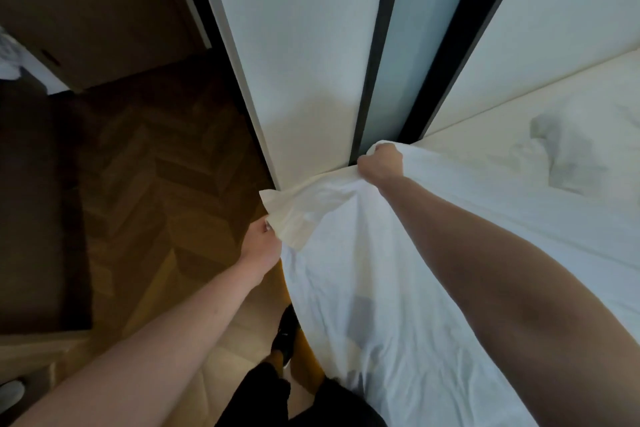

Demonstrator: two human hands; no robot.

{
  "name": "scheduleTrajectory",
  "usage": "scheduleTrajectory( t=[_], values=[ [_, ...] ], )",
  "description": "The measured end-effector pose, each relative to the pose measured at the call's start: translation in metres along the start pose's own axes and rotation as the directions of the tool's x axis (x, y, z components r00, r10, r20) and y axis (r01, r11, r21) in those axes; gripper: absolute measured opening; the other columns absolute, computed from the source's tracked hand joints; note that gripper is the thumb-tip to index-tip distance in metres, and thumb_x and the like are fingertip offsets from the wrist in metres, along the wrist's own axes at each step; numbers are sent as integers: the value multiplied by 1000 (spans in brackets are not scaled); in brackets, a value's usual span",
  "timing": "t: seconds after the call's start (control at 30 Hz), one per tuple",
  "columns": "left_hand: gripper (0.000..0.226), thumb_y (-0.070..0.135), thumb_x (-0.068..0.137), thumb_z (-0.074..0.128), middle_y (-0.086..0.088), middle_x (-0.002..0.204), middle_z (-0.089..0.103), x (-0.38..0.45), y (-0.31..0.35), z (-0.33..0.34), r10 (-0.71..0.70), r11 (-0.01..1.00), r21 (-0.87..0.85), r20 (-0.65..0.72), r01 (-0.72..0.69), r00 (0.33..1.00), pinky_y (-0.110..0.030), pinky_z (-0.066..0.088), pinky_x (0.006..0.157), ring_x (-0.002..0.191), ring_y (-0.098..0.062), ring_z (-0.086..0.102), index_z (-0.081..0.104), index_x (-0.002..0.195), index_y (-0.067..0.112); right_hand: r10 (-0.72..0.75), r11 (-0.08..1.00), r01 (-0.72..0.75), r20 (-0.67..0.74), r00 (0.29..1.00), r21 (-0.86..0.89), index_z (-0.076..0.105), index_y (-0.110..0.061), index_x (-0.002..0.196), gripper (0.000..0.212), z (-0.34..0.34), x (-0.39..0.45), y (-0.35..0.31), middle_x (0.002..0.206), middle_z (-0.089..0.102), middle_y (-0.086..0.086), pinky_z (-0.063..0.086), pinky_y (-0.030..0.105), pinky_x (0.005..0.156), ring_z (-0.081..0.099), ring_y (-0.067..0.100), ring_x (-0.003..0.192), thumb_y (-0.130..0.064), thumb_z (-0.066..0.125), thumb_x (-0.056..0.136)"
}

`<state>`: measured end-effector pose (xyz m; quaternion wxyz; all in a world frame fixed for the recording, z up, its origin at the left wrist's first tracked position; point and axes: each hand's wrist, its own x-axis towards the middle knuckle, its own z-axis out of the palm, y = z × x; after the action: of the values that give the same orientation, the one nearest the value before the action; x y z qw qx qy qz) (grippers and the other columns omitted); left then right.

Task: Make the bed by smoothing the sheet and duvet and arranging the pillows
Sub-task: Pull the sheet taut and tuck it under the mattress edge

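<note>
Head view: white sheet (398, 288), creased, covers the bed (519, 121) at right and hangs over its near edge; its corner is lifted at the head end, against pale wall panels (304, 45) split by dark vertical strips (372, 55). Left hand (261, 248) pinches the loose corner flap, fingers curled on the cloth; right hand (381, 163) is fisted around a bunched fold just beside the panels. Dark herringbone wood floor (145, 166) at left, a rumpled pillow (568, 156) lying farther right on the bed, black shoe (287, 333) beside the bed's edge.
</note>
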<state>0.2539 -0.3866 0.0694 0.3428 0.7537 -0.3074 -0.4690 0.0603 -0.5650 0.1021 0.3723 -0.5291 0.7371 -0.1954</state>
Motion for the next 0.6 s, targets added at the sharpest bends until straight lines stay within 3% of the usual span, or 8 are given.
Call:
scheduleTrajectory(
  t=[0.17, 0.2, 0.23, 0.3, 0.37, 0.47, 0.6],
  values=[
    [20, 23, 100, 59, 2, 87, 64, 89, 5, -13, -80, 997, -11, -90, 79, 993, -31, 46, 73, 81, -17, 58, 61, 81, 31, 60, 995, -62, 21, 998, 80, 50, -11, 78, 5, 53, 50, -21, 91, 60, 9, 54, 35, 76, 62, 32, 88, -7, 51, 81],
    [19, 22, 101, 57, 2, 86, 62, 108, 1, -16, -113, 993, 10, -106, 115, 988, -30, 45, 72, 78, -16, 56, 61, 83, 29, 68, 990, -75, 66, 996, 121, 56, -10, 89, 9, 66, 59, -19, 96, 62, 9, 57, 36, 79, 66, 31, 89, -8, 50, 82],
    [16, 22, 101, 55, 1, 86, 63, 126, -2, -18, -138, 989, 38, -115, 143, 984, -30, 48, 70, 78, -16, 57, 65, 89, 25, 68, 981, -89, 127, 990, 170, 62, -9, 108, 27, 79, 67, -13, 108, 65, 9, 60, 39, 84, 71, 30, 90, -11, 49, 84],
    [17, 23, 99, 57, -2, 94, 67, 161, -18, -23, -206, 969, 113, -116, 219, 972, -39, 59, 78, 86, -22, 64, 70, 107, 16, 59, 976, -101, 215, 975, 192, 57, -16, 140, 55, 101, 69, 3, 131, 64, 6, 61, 44, 90, 75, 27, 91, -18, 51, 85],
    [28, 22, 96, 65, -3, 107, 69, 184, -38, -27, -287, 936, 189, -80, 298, 954, -45, 60, 90, 98, -25, 68, 67, 123, 17, 57, 987, -89, 223, 973, 134, 58, -23, 142, 56, 115, 60, 28, 130, 66, 4, 60, 40, 91, 74, 23, 90, -23, 55, 85],
    [40, 27, 92, 69, -4, 126, 63, 190, -74, -29, -364, 835, 437, -15, 334, 931, -41, 56, 96, 109, -27, 63, 62, 131, 19, 158, 978, -181, 198, 967, 105, 62, -24, 136, 48, 125, 25, 86, 118, 67, 1, 54, 28, 72, 69, 14, 79, -18, 60, 88],
    [36, 21, 93, 68, -7, 124, 62, 164, -111, -13, -434, 788, 517, 81, 335, 897, -32, 50, 87, 108, -25, 61, 62, 127, 13, 430, 889, -442, 112, 896, 123, 61, -26, 133, 46, 116, -47, 184, 117, 70, 4, 47, 27, 78, 68, 19, 97, -14, 61, 88]
  ],
)
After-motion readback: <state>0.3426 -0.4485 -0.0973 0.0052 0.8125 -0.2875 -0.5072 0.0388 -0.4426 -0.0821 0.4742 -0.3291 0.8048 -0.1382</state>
